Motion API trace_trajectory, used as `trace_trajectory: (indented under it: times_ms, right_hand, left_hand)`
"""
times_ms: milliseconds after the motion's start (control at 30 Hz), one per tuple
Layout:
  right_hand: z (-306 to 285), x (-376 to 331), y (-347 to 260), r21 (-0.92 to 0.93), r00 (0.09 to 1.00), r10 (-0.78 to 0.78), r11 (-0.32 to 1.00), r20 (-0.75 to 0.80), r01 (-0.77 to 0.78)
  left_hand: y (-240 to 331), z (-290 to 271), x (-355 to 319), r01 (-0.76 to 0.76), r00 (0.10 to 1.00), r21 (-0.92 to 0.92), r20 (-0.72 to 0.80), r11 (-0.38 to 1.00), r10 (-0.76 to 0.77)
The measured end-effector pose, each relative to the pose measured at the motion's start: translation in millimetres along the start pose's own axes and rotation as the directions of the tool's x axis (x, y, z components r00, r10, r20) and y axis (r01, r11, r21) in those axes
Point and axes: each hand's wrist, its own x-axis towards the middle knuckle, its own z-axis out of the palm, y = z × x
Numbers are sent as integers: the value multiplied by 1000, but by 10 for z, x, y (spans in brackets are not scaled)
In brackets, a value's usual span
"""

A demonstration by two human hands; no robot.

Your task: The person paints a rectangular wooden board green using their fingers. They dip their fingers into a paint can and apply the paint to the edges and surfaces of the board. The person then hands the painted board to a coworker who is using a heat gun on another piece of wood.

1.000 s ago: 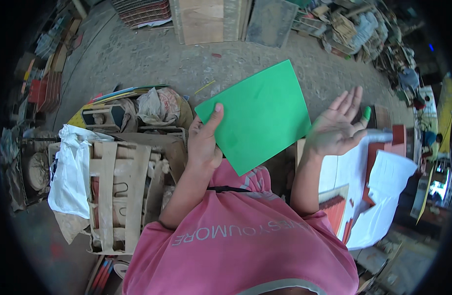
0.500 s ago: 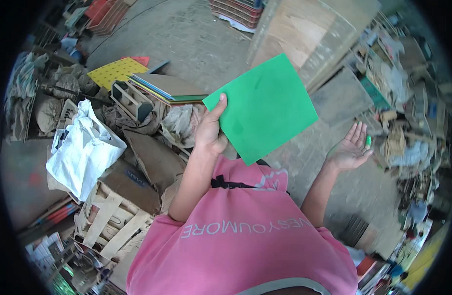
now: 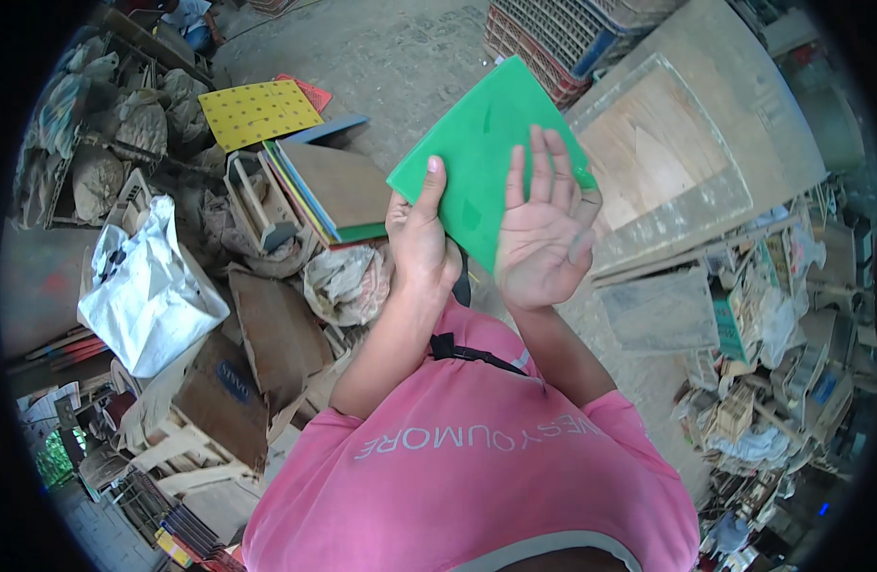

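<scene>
A flat green square sheet (image 3: pixel 481 129) is held up in front of me, tilted. My left hand (image 3: pixel 421 234) grips its left corner, thumb on the upper face and the other fingers underneath. Over the sheet's right part is my right hand (image 3: pixel 548 224), palm up with fingers stretched out and nothing in its palm; whether it touches the sheet I cannot tell. Something small and green shows by one of its fingers. Beyond my left hand leans a stack of coloured sheets (image 3: pixel 338 191), brown on top. A yellow dotted sheet (image 3: pixel 257 112) lies behind that stack.
To the left are a white bag (image 3: pixel 157 300), a brown cardboard box (image 3: pixel 281 334) and dusty sacks. Stacked crates (image 3: pixel 538 52) and a large wooden board (image 3: pixel 672 157) stand ahead and right. Clutter (image 3: pixel 743 419) fills the right side. Another person (image 3: pixel 192 21) is far left.
My right hand has come in from the right to the green sheet. The sheet, still in my left hand, has shifted slightly up and left. My view has turned.
</scene>
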Motion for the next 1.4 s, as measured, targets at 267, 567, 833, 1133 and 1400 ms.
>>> trace_trajectory:
  times_ms: [267,567,833,1133,1400]
  right_hand:
    - [-770,1972,659,416,931,348,835,107,-360]
    - [-1267,3643,1593,179,910,369,924,-188,-338]
    - [-922,5137,3068,169,907,335,908,255,-383]
    - [-88,6705,4325,69,831,175,967,527,-247]
    - [432,7322,5534,86,759,62,984,648,-153]
  left_hand:
    - [158,672,1693,-199,975,201,-56,959,214]
    - [664,1372,3279,-415,887,519,48,747,459]
    - [1038,1843,4768,-456,871,448,48,769,488]
    - [1590,2467,6141,-453,884,182,-36,873,466]
    - [2169,2563,7268,-483,865,103,-94,869,492]
